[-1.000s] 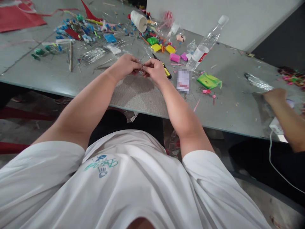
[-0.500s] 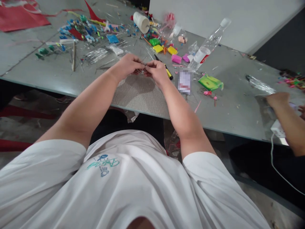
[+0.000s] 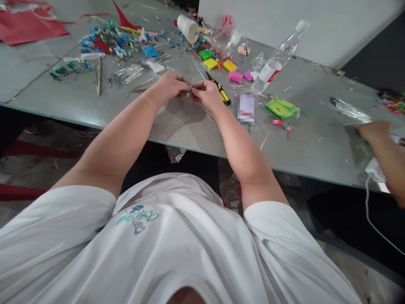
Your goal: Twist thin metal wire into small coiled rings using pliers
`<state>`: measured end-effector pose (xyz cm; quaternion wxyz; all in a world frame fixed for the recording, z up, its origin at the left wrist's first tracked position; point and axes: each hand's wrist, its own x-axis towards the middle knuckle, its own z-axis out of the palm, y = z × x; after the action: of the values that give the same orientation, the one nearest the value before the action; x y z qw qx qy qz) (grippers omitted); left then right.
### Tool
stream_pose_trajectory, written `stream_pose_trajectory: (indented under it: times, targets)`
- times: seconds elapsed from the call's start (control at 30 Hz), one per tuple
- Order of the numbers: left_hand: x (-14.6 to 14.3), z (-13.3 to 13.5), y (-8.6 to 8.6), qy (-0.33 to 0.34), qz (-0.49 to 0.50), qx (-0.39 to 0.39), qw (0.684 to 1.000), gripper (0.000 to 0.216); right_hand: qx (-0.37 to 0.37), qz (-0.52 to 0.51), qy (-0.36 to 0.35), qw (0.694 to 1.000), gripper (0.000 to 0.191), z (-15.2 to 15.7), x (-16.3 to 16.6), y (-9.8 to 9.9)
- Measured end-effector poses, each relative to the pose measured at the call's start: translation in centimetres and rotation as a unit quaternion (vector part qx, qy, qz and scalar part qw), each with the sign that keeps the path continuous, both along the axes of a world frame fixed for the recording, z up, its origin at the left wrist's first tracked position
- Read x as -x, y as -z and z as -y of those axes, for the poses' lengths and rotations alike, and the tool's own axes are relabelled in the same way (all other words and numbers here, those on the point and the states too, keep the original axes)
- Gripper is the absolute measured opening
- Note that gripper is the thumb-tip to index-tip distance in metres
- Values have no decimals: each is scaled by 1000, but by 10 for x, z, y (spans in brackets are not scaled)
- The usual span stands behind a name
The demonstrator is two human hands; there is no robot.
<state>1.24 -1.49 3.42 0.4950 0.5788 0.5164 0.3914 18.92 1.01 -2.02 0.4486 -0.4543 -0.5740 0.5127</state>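
While left fingers (image 3: 181, 78) and right fingers (image 3: 200, 85) pinch a wiry piece (image 3: 190, 85), pliers (image 3: 223, 93) alongside, bare tabletop (image 3: 190, 126) to near edge (image 3: 190, 149)

Grey table (image 3: 303, 147), strewn with small clutter. At far left, red fabric (image 3: 31, 28); then a heap of blue and green bits (image 3: 118, 50), a stick (image 3: 99, 76), loose wires (image 3: 128, 75), a white cylinder (image 3: 187, 29). Near centre, pliers (image 3: 225, 97) beside a blurred card (image 3: 247, 108), then a bottle (image 3: 276, 61) and green packet (image 3: 282, 108). Far right, more wires (image 3: 351, 110).

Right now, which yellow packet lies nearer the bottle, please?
The right yellow packet, beside the pink packet; the left yellow packet lies farther off, beside the green packet.
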Motion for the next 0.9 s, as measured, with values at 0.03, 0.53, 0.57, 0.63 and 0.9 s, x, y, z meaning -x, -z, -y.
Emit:
stream_pose_trajectory:
  times: [0.03, 0.53, 0.57, 0.63, 0.9]
  targets:
    - [0, 0, 0, 0, 7, -1, 1000, 37, 6, -6, 2, 1000, 20, 1, 1, -2]
    - [8, 0, 2, 29, 98, -6, 995, 21, 117, -140, 1, 983, 31, 26, 0, -34]
    - [9, -1, 2, 34, 102, -4, 994, 20, 122, -144, -6, 982, 30, 27, -1, -34]
    - [9, 0, 3, 37, 103, -7, 994, 19, 125, -148, -14, 981, 30, 27, -4, -34]
    - [5, 4, 0, 21, 90, -28, 995, 21, 70, -96, 19, 993, 46, 26, -5, -25]
